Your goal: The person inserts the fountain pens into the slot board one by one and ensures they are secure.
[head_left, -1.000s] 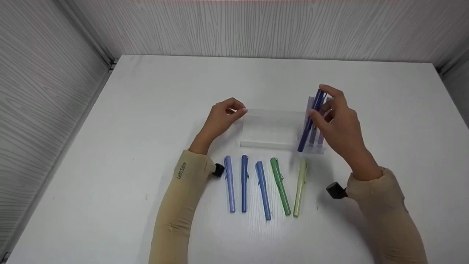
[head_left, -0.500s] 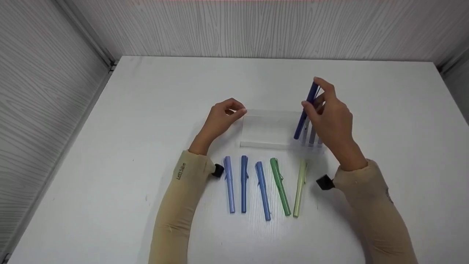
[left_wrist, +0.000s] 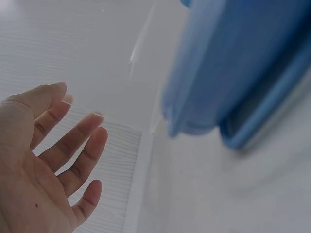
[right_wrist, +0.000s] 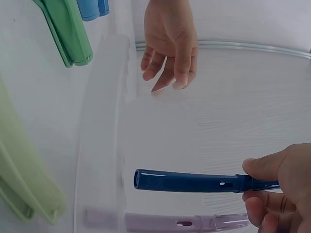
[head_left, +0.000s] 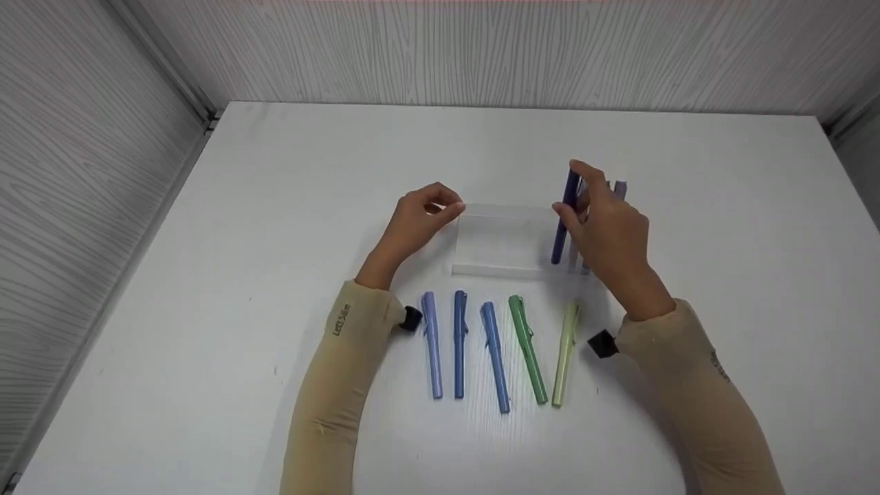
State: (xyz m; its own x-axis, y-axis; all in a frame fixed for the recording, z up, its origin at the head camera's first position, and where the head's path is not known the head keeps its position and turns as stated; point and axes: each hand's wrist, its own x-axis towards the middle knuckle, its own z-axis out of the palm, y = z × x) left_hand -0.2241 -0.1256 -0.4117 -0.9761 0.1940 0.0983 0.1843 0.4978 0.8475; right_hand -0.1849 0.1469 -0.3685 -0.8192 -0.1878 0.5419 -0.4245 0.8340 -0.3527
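My right hand grips a dark blue fountain pen between thumb and fingers. The pen stands nearly upright in the head view, over the right part of a clear plastic pen holder. In the right wrist view its lower end lies beside a pale purple pen in the holder. Behind my right hand another purple pen shows, partly hidden. My left hand pinches the holder's upper left corner with thumb and index finger; its other fingers are loosely bent.
In front of the holder lies a row of pens: lavender, blue, lighter blue, green and yellow-green. The white table meets a wood-grained wall at the back.
My right hand has carried the dark blue pen left, off the purple pens, and it stands more upright. It rose, then came down slightly. My left hand has stayed at the holder's corner.
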